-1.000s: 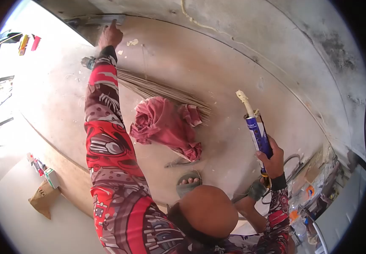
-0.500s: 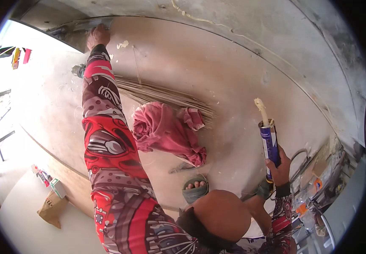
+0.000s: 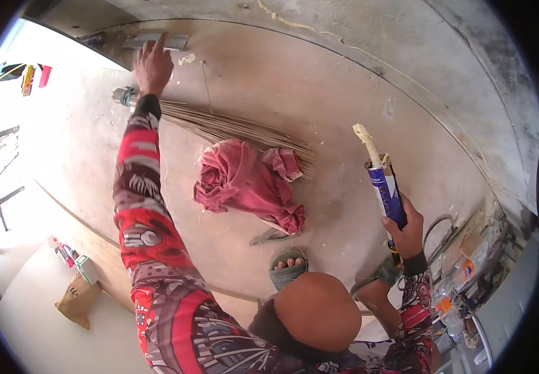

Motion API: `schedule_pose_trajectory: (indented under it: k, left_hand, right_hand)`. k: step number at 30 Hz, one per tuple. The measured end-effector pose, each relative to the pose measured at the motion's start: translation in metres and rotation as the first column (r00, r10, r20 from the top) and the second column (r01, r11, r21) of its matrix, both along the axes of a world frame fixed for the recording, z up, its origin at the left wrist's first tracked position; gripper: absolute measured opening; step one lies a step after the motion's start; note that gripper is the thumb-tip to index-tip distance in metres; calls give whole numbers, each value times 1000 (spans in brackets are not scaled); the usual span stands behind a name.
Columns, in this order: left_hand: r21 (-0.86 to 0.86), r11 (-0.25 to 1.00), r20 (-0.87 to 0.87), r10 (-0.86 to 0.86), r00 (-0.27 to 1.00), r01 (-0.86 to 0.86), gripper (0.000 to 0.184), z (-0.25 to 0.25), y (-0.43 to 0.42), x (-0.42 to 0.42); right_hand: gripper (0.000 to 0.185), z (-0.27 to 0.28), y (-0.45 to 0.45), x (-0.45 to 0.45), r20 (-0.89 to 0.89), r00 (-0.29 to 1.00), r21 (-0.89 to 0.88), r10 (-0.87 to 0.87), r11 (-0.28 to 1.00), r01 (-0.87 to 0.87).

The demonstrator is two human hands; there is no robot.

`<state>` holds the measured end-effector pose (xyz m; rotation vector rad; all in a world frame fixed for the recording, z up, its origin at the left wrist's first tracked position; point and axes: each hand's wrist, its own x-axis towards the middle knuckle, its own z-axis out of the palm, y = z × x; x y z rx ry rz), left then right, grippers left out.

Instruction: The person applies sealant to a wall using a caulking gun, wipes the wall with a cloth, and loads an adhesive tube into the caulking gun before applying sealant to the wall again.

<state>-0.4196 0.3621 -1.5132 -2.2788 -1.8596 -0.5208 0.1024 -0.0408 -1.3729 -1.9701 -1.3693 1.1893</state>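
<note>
My left hand (image 3: 152, 67) is stretched toward the top left, slightly blurred, its index finger extended and nothing seen in its grasp. Just beyond it, a flat clear-grey strip (image 3: 157, 42) lies near the wall's base. A blob of cream paste (image 3: 186, 59) sits on the floor beside the fingers. In my right hand (image 3: 407, 229) is a blue and white sealant tube (image 3: 387, 196), tilted with its nozzle up; cream paste clings to the nozzle tip. Below my left hand, a bundle of thin sticks (image 3: 226, 128) lies partly under a crumpled red cloth (image 3: 241, 181).
A bead of cream paste (image 3: 310, 28) runs along the wall. My sandalled foot (image 3: 288, 265) is near the bottom centre. A brown paper bag (image 3: 77, 299) and small boxes (image 3: 86, 269) are at lower left; mixed clutter (image 3: 463, 293) and a cable (image 3: 439, 234) are at lower right.
My left hand has drawn back from the strip, uncovering it, and its fingers have opened out. The tube in my right hand has shifted slightly left and up in view.
</note>
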Motion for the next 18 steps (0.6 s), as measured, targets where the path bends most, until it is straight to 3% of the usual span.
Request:
schedule_pose_trajectory:
  k: [1,3,4,7,10,12,14,16,18]
  left_hand:
    - [-16,998,95,69,993,-68,24,-4,-11,6]
    - [-283,955,171,146,974,-93,35,23,-54,30]
    - [-521,827,101,306,947,-212,43,39,-68,43]
    - [-658,736,107,298,948,-158,43,36,-98,61]
    - [-616,783,145,219,965,-85,41,27,-102,69]
    - [-570,822,301,202,932,7,32,15,-101,67]
    - [-471,876,531,187,826,105,24,18,-106,84]
    - [-389,903,747,195,636,180,19,68,-132,115]
    - [-362,860,770,58,636,361,15,84,-163,137]
  right_hand:
    - [61,-2,1,-1,0,1000,20,11,1000,-11]
    - [61,-6,2,-3,4,1000,59,28,998,-28]
    - [61,-8,4,-3,12,999,61,35,997,-36]
    - [61,-7,8,-10,24,998,63,59,996,-61]
    - [61,-7,16,-17,45,994,68,97,993,-100]
    - [61,-3,17,-22,38,995,71,91,993,-94]
    - [61,6,27,-22,-12,997,38,79,996,-78]
    - [61,17,34,-25,-126,990,-55,61,996,-69]
    - [60,18,34,-23,-224,974,-92,39,994,-60]
